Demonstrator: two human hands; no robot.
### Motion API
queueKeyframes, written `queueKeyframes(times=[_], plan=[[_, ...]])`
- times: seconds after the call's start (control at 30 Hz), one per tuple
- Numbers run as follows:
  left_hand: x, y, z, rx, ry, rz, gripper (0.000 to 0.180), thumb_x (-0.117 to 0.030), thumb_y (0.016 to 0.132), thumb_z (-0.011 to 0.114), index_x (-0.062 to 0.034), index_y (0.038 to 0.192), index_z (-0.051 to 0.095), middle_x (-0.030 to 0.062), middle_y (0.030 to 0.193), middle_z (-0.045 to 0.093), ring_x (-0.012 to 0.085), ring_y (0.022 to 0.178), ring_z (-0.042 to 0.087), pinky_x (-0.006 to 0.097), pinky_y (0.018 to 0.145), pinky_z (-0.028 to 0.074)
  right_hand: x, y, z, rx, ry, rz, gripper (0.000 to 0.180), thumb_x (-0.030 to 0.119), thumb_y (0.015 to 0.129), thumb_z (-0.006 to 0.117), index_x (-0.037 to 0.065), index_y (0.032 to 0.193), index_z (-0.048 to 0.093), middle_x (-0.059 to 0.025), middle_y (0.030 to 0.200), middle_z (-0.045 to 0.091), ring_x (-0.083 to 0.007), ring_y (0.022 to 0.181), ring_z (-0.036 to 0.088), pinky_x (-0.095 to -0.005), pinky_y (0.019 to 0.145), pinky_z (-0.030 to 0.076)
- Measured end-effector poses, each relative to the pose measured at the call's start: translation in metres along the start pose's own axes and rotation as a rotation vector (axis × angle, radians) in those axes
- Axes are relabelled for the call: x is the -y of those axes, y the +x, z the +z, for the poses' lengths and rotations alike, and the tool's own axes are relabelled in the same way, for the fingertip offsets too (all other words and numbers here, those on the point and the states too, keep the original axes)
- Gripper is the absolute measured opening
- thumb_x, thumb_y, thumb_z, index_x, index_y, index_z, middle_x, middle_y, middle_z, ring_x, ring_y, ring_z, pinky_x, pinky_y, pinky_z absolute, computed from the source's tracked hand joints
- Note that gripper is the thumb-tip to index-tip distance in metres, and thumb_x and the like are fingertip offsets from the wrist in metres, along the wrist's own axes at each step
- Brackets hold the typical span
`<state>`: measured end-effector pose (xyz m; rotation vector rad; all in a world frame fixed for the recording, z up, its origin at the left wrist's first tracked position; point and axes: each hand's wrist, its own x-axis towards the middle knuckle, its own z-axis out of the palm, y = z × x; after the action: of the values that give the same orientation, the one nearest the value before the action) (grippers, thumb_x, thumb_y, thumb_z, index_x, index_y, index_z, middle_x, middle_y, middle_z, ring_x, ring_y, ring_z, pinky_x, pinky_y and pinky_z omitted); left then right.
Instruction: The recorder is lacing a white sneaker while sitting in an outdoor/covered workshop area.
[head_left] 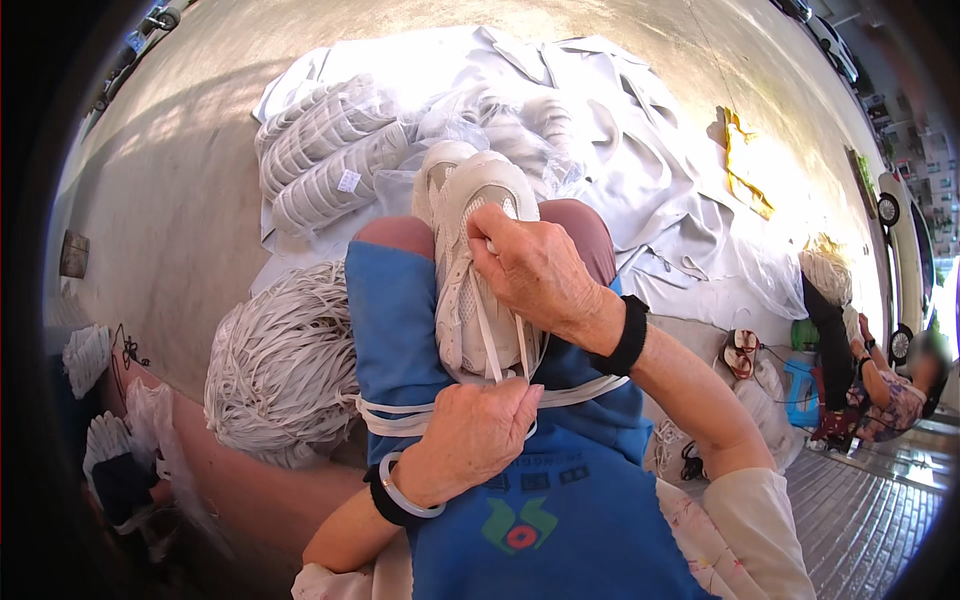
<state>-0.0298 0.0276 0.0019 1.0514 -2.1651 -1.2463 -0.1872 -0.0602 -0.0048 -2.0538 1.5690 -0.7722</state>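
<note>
A beige-white mesh shoe upper (455, 300) lies lengthwise between my knees, its rounded toe pointing away from me. Another pale upper (432, 180) sits partly behind it. Flat white shoelace strands (488, 345) run down from the upper. My left hand (475, 440) is closed near my lap, fingertips pinching the lace at the near end of the upper. Over the upper's front opening, my right hand (545, 270) is closed in a pinch with a bit of white lace at its fingers. More white laces (395, 420) lie across my blue apron (590, 490).
A big bundle of white laces (285, 370) rests at my left. Ahead, stacked shoe uppers (325, 150) and clear plastic lie on a white sheet (660, 180). A yellow strip (740, 165) is on the ground. Another person (890, 400) sits at far right beside a blue stool (800, 390).
</note>
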Motion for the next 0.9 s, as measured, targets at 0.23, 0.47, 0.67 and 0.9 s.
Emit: queueKeyframes(times=[0.23, 0.47, 0.67, 0.9], plan=[[-0.012, -0.002, -0.017, 0.113, -0.037, -0.072, 0.035, -0.019, 0.094, 0.059, -0.0013, 0.064, 0.053, 0.0171, 0.057, 0.054, 0.0364, 0.047, 0.051, 0.039, 0.05, 0.042, -0.003, 0.003, -0.004, 0.023, 0.082, 0.036, 0.007, 0.008, 0.088, 0.06, 0.003, 0.093, 0.057, -0.0173, 0.069, 0.062, -0.0357, 0.061, 0.063, -0.041, 0.058, 0.049], [-0.006, -0.021, -0.068, -0.087, -1.061, -0.161, 0.04, -0.022, 0.099, 0.054, -0.0016, 0.064, 0.052, 0.0065, 0.05, 0.047, 0.0149, 0.043, 0.042, 0.036, 0.061, 0.043, 0.015, -0.04, -0.069, 0.102, 0.154, 0.217, 0.017, 0.011, 0.085, 0.064, 0.002, 0.099, 0.063, -0.0089, 0.065, 0.057, -0.0144, 0.059, 0.056, -0.0302, 0.058, 0.045], [-0.016, -0.006, -0.063, 0.391, -0.544, -0.005, 0.039, -0.028, 0.099, 0.055, -0.0022, 0.071, 0.059, 0.0035, 0.053, 0.055, 0.0137, 0.046, 0.053, 0.026, 0.046, 0.039, 0.013, -0.063, -0.069, 0.059, 0.381, 0.36, 0.014, 0.014, 0.089, 0.063, 0.001, 0.095, 0.066, -0.0041, 0.066, 0.06, -0.0078, 0.06, 0.051, -0.0252, 0.056, 0.043], [-0.019, -0.007, -0.034, 0.385, -0.365, 0.072, 0.037, -0.025, 0.095, 0.06, -0.002, 0.067, 0.053, 0.0149, 0.057, 0.051, 0.0342, 0.05, 0.047, 0.039, 0.05, 0.039, 0.024, -0.062, -0.024, 0.46, 0.75, 0.42, 0.024, 0.02, 0.097, 0.057, -0.002, 0.095, 0.065, -0.0037, 0.076, 0.062, -0.0068, 0.071, 0.052, -0.0266, 0.063, 0.046]])
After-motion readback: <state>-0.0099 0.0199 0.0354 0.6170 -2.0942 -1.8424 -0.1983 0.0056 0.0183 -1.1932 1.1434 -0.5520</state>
